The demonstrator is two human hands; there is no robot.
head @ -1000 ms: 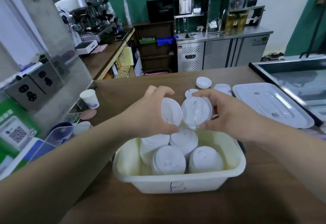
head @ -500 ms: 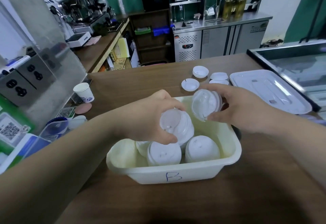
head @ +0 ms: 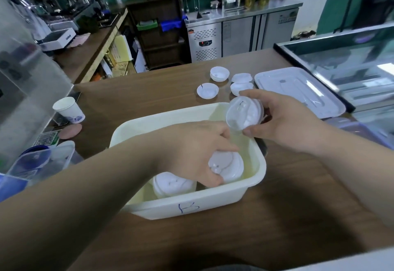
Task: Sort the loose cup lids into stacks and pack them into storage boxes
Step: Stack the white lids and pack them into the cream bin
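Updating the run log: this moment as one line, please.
left hand: grips lid stack low in box B | right hand: holds second lid stack above box | loose lids: on counter beyond

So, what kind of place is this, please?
Probably a café or drink shop: an espresso machine stands on the side counter at the left, a steel under-counter fridge at the back, and stacks of cup lids lie in the box.

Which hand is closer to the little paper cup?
Left. The left hand is in the tub, right of the paper cup; the right hand is farther right, above the tub's corner.
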